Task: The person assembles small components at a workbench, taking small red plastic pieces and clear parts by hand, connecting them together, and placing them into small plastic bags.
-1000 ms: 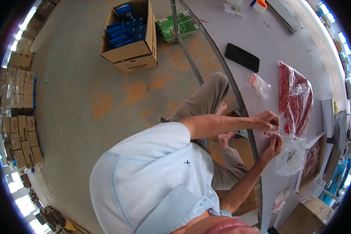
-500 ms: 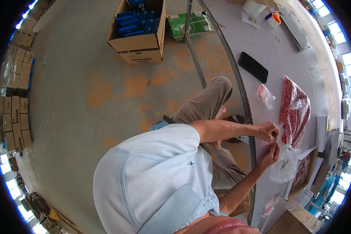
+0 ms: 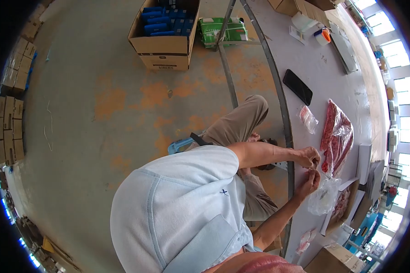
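Note:
My left hand [image 3: 309, 157] is closed, its fingertips pinched near the table edge. My right hand [image 3: 310, 182] is closed just below it, fingers bent towards the left. Something small and reddish shows between the fingertips, too small to make out. Beside my hands lies a clear plastic bag of red pieces [image 3: 337, 139]. A crumpled clear plastic bag [image 3: 324, 196] is next to my right hand. A small clear packet with pink and white contents [image 3: 308, 119] lies above my left hand, near a black phone [image 3: 298, 87].
An open carton [image 3: 346, 200] holds red pieces at the table's right side. Another small packet [image 3: 306, 241] and a cardboard box [image 3: 335, 259] are lower down. On the floor stand a box of blue packages [image 3: 164, 45] and green packs [image 3: 223, 32]. The table edge [image 3: 284, 118] curves past my forearms.
The view has shifted, so the phone and packets appear lower and the floor box higher. Both hands stay close together, fingers still closed, with slight changes in finger position.

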Demonstrator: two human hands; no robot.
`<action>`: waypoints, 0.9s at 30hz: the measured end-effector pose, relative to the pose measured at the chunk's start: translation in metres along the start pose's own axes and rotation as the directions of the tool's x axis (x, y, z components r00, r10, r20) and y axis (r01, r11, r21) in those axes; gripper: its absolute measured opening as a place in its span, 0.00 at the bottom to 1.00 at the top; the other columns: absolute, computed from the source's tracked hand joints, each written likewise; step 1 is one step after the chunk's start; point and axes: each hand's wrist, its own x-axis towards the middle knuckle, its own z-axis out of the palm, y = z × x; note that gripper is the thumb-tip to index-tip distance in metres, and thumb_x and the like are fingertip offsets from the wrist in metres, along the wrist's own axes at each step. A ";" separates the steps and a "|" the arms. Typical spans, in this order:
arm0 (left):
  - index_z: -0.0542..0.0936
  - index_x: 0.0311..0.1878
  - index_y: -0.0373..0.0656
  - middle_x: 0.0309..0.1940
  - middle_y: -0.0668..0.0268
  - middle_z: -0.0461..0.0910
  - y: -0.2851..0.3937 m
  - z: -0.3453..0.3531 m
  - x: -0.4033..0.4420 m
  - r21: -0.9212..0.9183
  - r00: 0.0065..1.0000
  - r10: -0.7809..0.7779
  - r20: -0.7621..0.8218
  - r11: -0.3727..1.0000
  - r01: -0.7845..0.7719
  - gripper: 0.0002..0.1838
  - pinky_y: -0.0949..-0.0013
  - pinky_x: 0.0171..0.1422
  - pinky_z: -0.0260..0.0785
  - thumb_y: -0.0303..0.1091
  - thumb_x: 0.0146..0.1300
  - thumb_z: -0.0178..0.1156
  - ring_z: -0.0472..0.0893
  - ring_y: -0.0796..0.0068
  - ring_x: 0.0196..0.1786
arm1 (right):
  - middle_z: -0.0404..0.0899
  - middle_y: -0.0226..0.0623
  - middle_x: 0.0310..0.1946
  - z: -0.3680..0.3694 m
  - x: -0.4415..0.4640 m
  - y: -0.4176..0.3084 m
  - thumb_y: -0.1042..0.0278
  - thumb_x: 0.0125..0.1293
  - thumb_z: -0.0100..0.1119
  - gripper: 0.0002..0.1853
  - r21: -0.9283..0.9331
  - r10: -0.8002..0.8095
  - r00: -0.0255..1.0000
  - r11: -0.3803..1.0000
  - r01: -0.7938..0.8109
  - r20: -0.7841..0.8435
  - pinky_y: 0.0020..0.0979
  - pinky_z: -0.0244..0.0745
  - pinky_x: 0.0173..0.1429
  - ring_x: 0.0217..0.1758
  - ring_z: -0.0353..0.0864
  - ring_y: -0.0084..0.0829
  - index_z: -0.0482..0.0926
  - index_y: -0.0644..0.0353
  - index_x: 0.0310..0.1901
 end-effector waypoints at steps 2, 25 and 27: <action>0.86 0.34 0.36 0.26 0.64 0.86 0.004 0.001 -0.001 -0.002 0.998 0.034 -0.045 0.999 -0.034 0.03 0.67 0.31 0.76 0.25 0.57 0.69 0.84 0.75 0.27 | 0.81 0.25 0.36 0.001 0.001 0.001 0.70 0.77 0.63 0.04 0.043 0.050 0.997 0.998 -0.048 -0.054 0.22 0.71 0.45 0.38 0.75 0.18 0.82 0.60 0.46; 0.87 0.46 0.35 0.34 0.71 0.84 0.011 0.003 0.012 -0.010 0.968 -0.247 0.042 0.969 0.247 0.08 0.75 0.41 0.72 0.30 0.74 0.64 0.78 0.85 0.37 | 0.84 0.26 0.36 -0.006 0.004 -0.009 0.70 0.78 0.62 0.08 0.194 0.076 0.992 0.980 -0.054 -0.105 0.21 0.75 0.45 0.39 0.78 0.15 0.86 0.63 0.50; 0.87 0.45 0.35 0.33 0.72 0.83 0.017 0.008 0.014 0.072 0.967 -0.251 0.053 0.966 0.247 0.08 0.76 0.41 0.71 0.30 0.74 0.64 0.78 0.85 0.37 | 0.83 0.25 0.35 -0.012 0.006 0.006 0.72 0.76 0.64 0.05 -0.004 0.018 0.997 1.000 -0.018 -0.070 0.21 0.74 0.44 0.38 0.77 0.14 0.86 0.62 0.44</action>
